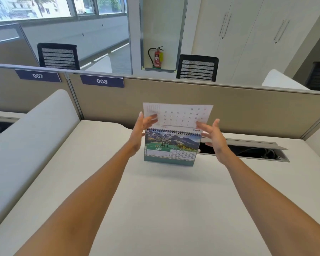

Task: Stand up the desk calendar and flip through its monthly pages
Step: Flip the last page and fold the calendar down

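Observation:
A spiral-bound desk calendar (171, 148) stands upright on the white desk (164, 209), its front page showing a mountain photo and JUNE. One white page (179, 114) is lifted above the spiral, its printed grid upside down. My left hand (142, 130) is at the page's left edge, fingers spread and touching it. My right hand (213, 137) is at the page's lower right edge, fingers spread, thumb against the page. Whether either hand pinches the page is unclear.
A beige partition (229, 108) labelled 007 and 008 runs right behind the calendar. An open cable tray (248, 150) is sunk in the desk to the right. A white curved divider (31, 137) rises on the left. Office chairs stand beyond the partition.

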